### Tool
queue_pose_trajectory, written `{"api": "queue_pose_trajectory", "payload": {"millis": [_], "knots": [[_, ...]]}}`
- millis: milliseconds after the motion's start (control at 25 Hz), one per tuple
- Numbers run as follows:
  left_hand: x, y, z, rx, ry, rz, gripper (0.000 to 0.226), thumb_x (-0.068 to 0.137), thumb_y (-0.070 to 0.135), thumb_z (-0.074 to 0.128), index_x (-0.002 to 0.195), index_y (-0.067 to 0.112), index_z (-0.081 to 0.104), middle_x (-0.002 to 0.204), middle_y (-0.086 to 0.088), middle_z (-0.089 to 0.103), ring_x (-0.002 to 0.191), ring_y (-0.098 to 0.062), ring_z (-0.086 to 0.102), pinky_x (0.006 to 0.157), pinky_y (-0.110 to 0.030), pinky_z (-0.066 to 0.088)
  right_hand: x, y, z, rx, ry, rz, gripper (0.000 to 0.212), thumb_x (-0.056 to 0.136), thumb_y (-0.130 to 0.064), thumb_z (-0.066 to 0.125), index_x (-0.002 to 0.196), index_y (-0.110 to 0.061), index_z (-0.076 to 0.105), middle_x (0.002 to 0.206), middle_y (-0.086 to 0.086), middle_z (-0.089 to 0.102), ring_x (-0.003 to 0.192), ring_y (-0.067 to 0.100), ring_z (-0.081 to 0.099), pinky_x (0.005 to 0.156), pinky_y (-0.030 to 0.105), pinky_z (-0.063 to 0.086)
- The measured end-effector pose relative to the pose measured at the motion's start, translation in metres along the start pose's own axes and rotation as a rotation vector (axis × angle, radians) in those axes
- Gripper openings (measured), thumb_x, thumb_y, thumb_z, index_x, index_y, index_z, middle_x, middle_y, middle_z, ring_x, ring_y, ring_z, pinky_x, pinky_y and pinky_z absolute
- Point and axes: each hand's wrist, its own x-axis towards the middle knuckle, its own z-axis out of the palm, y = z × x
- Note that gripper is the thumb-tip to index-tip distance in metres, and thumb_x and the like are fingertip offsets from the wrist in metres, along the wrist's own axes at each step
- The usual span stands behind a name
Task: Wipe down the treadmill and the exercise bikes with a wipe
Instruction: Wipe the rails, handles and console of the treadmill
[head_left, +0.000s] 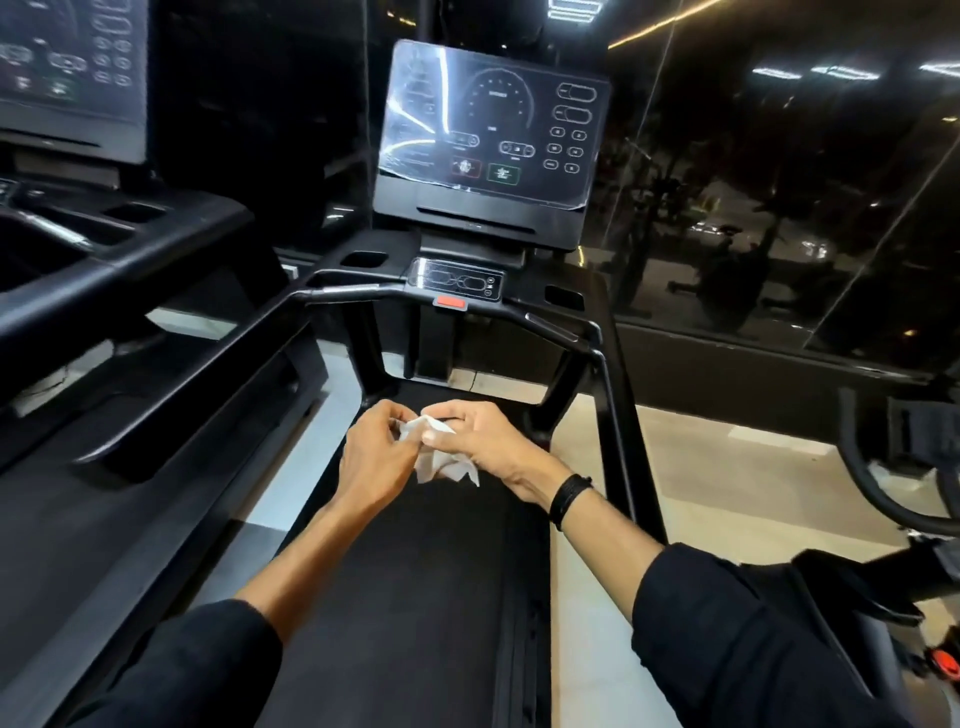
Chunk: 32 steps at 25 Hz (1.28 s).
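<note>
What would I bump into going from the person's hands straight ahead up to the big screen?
wipe held in the left hand and right hand → treadmill belt → red safety clip → small control panel → big console screen.

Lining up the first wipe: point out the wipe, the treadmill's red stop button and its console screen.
wipe (441, 457): head view, white sheet's middle.
red stop button (451, 302): head view, its face.
console screen (493, 130): head view, glass centre.

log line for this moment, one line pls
stage: readying wipe | left hand: pinches wipe | right hand: holds wipe | over treadmill belt | console: untouched
</note>
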Motion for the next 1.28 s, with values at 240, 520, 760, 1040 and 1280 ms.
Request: {"api": "queue_pose_trajectory", "payload": {"millis": [240,520,760,1040,1280], "knots": [[-0.015,-0.067,-0.106,0.004,0.088,-0.097,0.016,0.088,0.031,0.066,0.078,0.02,0.061,0.079,0.004,0.067,0.075,-0.017,0.064,0.07,-0.04,0.054,0.033,-0.016,0.109,-0.052,-0.171,-0.014,0.03,0.084,-0.01,0.073,0.114,-0.015,0.069,0.106,0.011,0.074,0.104,0.029,0.069,0.091,0.044,0.054],[-0.036,-0.164,-0.245,0.081,0.154,-0.154,0.007,0.083,0.022,0.068,0.079,0.021,0.062,0.071,0.004,0.064,0.064,-0.011,0.058,0.06,-0.032,0.049,0.067,-0.028,0.286,-0.132,-0.322,0.009,0.031,0.087,-0.004,0.059,0.104,-0.026,0.072,0.094,0.008,0.067,0.083,0.014,0.057,0.071,0.027,0.046],[-0.048,-0.22,-0.297,0.111,0.214,-0.271,0.015,0.076,0.035,0.071,0.086,0.028,0.062,0.076,0.009,0.064,0.074,-0.011,0.061,0.069,-0.036,0.053,0.077,-0.022,0.369,0.003,-0.309,0.184,0.028,0.087,0.007,0.048,0.103,-0.004,0.068,0.082,-0.002,0.065,0.074,0.005,0.06,0.064,0.016,0.047],[-0.011,-0.25,-0.306,0.051,0.287,-0.36,0.013,0.091,0.028,0.063,0.102,0.022,0.06,0.087,0.012,0.062,0.083,-0.01,0.059,0.077,-0.035,0.05,0.125,-0.001,0.403,0.64,0.067,0.457,0.03,0.096,0.002,0.04,0.115,0.003,0.062,0.103,0.024,0.068,0.098,0.043,0.065,0.095,0.053,0.05],[0.054,-0.27,-0.326,0.082,0.215,-0.388,0.012,0.095,0.03,0.056,0.102,0.022,0.062,0.092,0.009,0.064,0.092,-0.016,0.061,0.078,-0.033,0.047,0.211,0.003,0.429,1.238,0.305,0.579,0.058,0.102,-0.053,0.036,0.113,-0.002,0.062,0.107,0.022,0.07,0.099,0.032,0.066,0.084,0.04,0.053]]}}
